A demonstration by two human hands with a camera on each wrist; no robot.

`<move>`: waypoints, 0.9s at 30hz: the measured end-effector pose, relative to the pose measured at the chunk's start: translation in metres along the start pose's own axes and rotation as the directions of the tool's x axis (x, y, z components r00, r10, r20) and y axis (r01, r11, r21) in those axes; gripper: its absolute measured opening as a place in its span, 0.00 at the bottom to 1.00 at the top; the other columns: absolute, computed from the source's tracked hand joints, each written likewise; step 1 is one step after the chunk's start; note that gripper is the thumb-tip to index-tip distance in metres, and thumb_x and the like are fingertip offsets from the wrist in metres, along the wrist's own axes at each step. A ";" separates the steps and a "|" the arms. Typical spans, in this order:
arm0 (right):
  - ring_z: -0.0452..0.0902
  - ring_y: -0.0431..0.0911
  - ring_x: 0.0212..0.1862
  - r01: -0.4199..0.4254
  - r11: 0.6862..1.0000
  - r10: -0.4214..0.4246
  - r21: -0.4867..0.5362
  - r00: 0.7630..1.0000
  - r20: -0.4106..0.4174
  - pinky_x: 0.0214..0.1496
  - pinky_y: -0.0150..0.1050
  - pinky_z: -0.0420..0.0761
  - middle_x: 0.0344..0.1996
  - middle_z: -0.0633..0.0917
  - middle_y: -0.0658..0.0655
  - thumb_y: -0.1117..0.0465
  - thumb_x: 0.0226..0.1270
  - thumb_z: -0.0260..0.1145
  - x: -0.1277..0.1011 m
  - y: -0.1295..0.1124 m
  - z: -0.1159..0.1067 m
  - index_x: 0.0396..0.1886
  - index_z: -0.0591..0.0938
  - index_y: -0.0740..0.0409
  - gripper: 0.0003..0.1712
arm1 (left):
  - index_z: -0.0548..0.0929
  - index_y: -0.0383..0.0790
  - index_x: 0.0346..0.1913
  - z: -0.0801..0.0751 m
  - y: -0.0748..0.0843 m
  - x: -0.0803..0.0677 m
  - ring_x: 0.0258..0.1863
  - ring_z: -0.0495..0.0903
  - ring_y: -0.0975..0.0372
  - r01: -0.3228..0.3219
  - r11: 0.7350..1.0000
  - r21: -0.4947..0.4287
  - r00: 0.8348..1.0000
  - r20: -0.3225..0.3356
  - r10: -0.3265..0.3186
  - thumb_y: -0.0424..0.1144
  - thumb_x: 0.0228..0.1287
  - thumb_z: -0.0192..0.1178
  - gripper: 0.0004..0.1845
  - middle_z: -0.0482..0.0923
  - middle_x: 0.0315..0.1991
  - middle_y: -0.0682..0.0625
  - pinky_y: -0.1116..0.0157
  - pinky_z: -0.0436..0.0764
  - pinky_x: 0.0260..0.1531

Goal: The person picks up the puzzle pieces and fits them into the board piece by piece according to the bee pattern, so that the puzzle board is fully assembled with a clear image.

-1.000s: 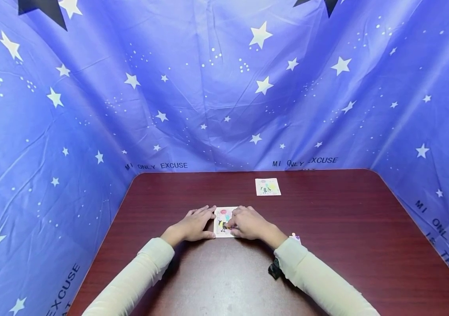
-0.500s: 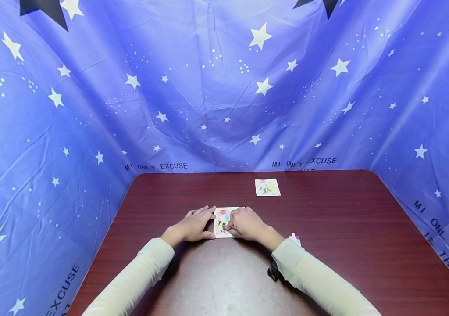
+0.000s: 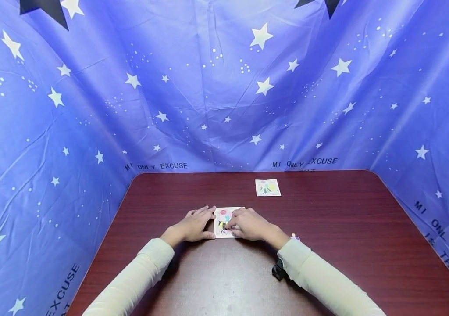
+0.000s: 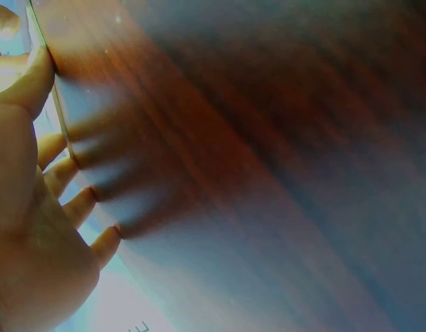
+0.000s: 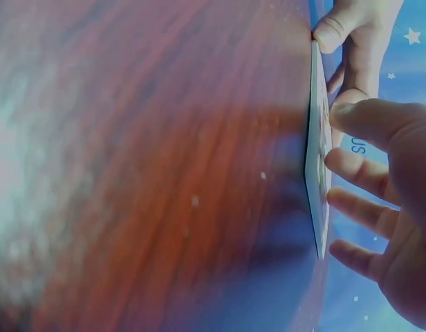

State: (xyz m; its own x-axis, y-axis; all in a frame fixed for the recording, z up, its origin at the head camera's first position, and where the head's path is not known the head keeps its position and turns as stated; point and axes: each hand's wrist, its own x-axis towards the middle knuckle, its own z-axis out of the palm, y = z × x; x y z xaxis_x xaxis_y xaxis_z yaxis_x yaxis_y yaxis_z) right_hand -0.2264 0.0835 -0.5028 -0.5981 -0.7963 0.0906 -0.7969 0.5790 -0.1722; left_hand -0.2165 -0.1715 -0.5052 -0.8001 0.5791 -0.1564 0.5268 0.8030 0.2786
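My left hand (image 3: 190, 227) lies flat, fingers together, steadying the small square picture card (image 3: 224, 221) at table (image 3: 327, 245) centre-near. Right hand (image 3: 250, 224) fingertips press its face, slightly spread. Risk: uneven pressure could skid the card sideways.

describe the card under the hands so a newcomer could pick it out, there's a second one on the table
On the dark red-brown wooden table, ringed by a blue star-printed cloth backdrop, find the person's two hands near the front middle. The small white square picture card lies flat between them, the left hand at its left edge and the right hand on top. The other white picture card lies alone, farther back and untouched.
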 end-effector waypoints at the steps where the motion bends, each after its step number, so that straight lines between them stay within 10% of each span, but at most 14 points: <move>1: 0.81 0.45 0.51 -0.001 1.000 0.001 0.006 1.000 0.003 0.45 0.44 0.77 0.41 0.84 0.45 0.52 0.68 0.67 -0.001 0.001 0.000 0.51 0.89 0.39 0.14 | 0.73 0.41 0.67 0.000 0.000 0.000 0.80 0.57 0.46 0.000 1.000 -0.005 1.000 -0.001 0.000 0.59 0.66 0.65 0.35 0.58 0.81 0.43 0.41 0.62 0.71; 27: 0.80 0.47 0.51 -0.054 0.991 0.057 0.123 0.998 -0.019 0.54 0.51 0.79 0.44 0.87 0.49 0.58 0.67 0.70 -0.056 0.035 -0.026 0.51 0.90 0.48 0.14 | 0.72 0.41 0.68 0.004 -0.003 0.001 0.81 0.55 0.46 0.003 1.000 0.006 1.000 0.010 -0.003 0.60 0.66 0.64 0.36 0.56 0.81 0.44 0.41 0.61 0.73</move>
State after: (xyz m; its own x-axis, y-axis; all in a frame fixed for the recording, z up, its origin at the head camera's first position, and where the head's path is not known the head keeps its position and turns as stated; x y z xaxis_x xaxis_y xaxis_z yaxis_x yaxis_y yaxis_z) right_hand -0.2233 0.1527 -0.4885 -0.6440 -0.7586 0.0991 -0.7469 0.5954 -0.2961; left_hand -0.2179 -0.1727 -0.5095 -0.7990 0.5778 -0.1664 0.5259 0.8057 0.2725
